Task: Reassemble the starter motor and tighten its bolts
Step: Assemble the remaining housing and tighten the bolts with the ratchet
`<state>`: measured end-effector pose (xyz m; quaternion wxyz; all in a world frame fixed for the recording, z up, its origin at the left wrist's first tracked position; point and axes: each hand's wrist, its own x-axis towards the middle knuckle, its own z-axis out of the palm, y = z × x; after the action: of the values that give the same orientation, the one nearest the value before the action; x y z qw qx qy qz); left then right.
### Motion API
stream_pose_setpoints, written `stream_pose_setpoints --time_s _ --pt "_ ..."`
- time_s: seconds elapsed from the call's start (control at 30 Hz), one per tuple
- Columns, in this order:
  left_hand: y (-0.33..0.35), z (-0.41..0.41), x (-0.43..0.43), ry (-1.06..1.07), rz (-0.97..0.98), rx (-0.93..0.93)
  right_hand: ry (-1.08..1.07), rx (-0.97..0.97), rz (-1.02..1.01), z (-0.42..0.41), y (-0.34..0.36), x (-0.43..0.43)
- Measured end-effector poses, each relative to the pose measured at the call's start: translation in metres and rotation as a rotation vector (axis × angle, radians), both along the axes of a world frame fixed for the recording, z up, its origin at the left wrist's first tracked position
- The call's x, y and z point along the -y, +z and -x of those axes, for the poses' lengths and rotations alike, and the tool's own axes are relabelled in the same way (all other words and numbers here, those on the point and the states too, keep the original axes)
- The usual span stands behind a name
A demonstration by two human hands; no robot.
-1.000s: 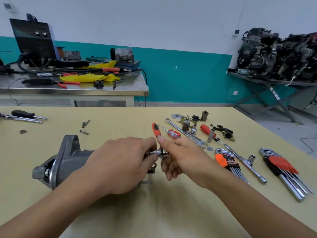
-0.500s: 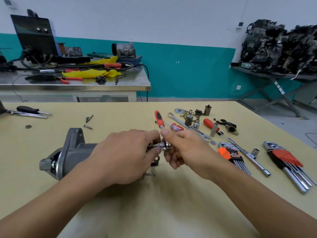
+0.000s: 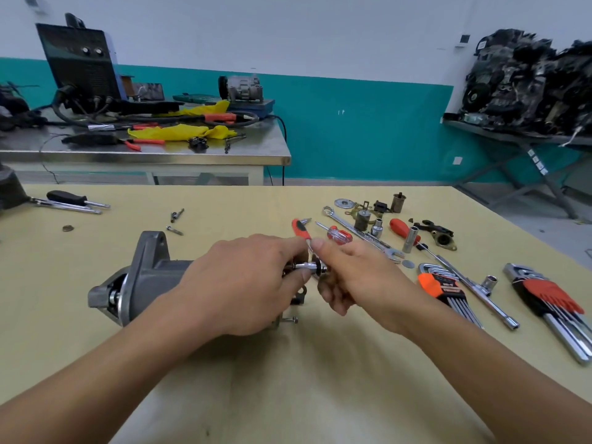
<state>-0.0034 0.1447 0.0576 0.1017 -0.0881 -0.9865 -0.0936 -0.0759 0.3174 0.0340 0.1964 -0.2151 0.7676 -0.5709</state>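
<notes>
The grey starter motor (image 3: 144,277) lies on its side on the yellow table (image 3: 288,379), nose end to the left. My left hand (image 3: 246,283) covers its right end, fingers curled over the body, thumb against a small chrome socket (image 3: 304,266) that sits on the motor's rear end. My right hand (image 3: 349,277) meets it from the right, thumb and fingers pinching the end of the same socket piece. The rear of the motor is mostly hidden by both hands. A small bolt (image 3: 290,320) sticks out below.
Right of my hands lie screwdrivers (image 3: 339,233), a spanner (image 3: 362,233), sockets (image 3: 410,240), a T-handle wrench (image 3: 474,288), two hex key sets (image 3: 448,293) (image 3: 551,302) and small motor parts (image 3: 440,237). Loose bolts (image 3: 174,230) and a black screwdriver (image 3: 69,198) lie left. A steel bench (image 3: 153,155) stands behind.
The view has shifted slightly. Both hands stay at the motor's rear end, my right fingers working a little around the socket.
</notes>
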Motion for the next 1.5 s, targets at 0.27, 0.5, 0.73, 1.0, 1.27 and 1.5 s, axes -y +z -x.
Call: stream_pose_setpoints --time_s 0.27,0.5,0.73,1.0,1.27,1.5 --pt "0.000 0.002 0.002 -0.002 0.014 0.012 0.225 -0.282 0.113 0.002 0.003 -0.017" --pt "0.000 0.001 0.000 -0.002 0.006 0.001 0.058 0.043 0.044 -0.002 0.000 -0.001" --pt "0.001 0.002 0.001 -0.017 0.010 0.025 0.218 -0.472 -0.119 0.006 0.008 -0.021" --pt "-0.002 0.001 0.001 -0.017 0.033 -0.012 0.061 0.139 0.057 -0.004 0.007 0.001" --pt "-0.001 0.001 0.000 -0.014 0.028 0.011 0.214 -0.687 -0.206 0.008 0.003 -0.021" --pt "-0.004 0.003 0.001 -0.002 0.015 -0.040 0.064 -0.024 0.012 0.003 -0.001 -0.002"
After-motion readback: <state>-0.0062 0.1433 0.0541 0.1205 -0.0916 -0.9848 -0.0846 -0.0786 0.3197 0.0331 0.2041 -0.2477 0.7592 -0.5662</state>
